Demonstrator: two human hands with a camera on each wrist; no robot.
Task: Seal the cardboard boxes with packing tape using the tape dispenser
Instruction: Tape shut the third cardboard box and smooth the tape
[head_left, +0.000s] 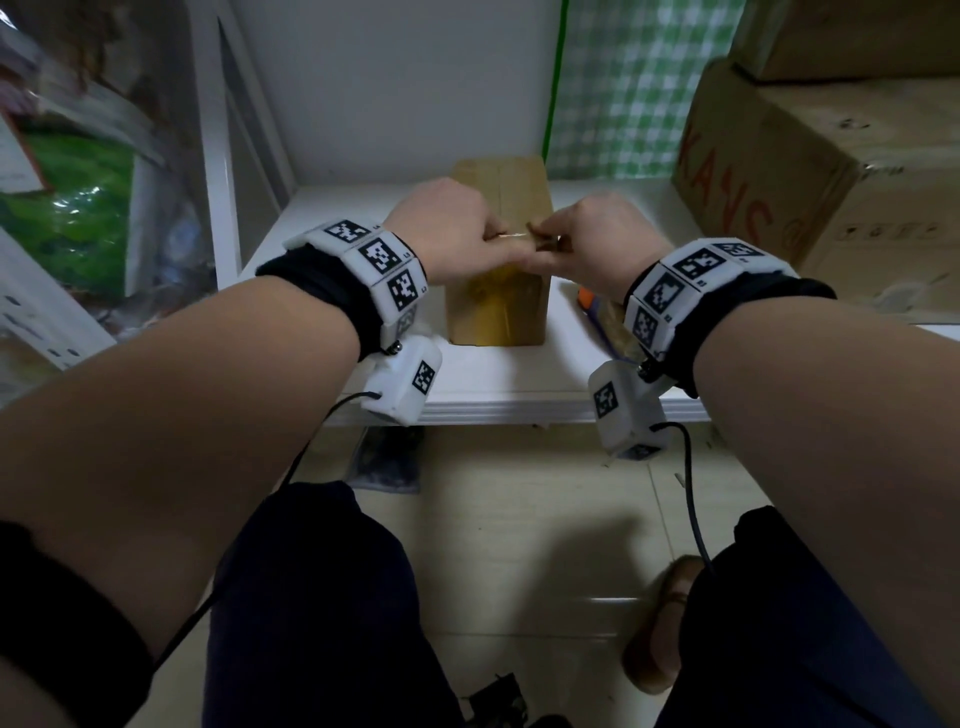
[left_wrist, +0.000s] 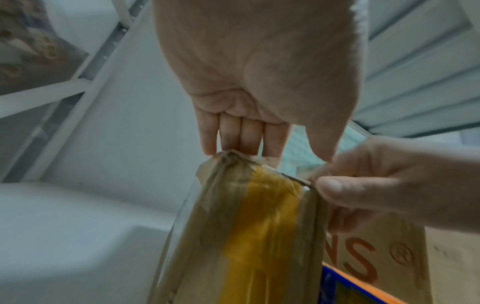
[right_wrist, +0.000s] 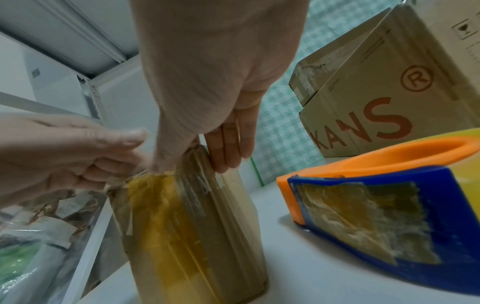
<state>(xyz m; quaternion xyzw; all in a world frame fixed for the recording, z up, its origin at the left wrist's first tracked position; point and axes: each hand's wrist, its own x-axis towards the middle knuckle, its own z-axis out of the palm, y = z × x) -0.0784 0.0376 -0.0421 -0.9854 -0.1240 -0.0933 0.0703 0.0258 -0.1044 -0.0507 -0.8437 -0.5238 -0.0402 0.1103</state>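
A small cardboard box (head_left: 498, 317) stands upright on the white shelf (head_left: 493, 387), with a yellowish strip of packing tape (right_wrist: 166, 216) running down its near face. My left hand (head_left: 500, 237) and right hand (head_left: 535, 235) meet at the box's top edge. Each pinches a bunched, twisted end of the tape (left_wrist: 298, 181) there. In the wrist views my left hand's fingers (left_wrist: 233, 135) and my right hand's fingers (right_wrist: 228, 148) reach over the box top. The blue and orange tape dispenser (right_wrist: 376, 205) lies on the shelf right of the box, and no hand is on it.
A large cardboard box printed KANS (head_left: 753, 208) stands at the right of the shelf with another box stacked on it. Plastic bags (head_left: 78, 208) fill the rack to the left. The shelf's front edge is just under my wrists, with floor and my knees below.
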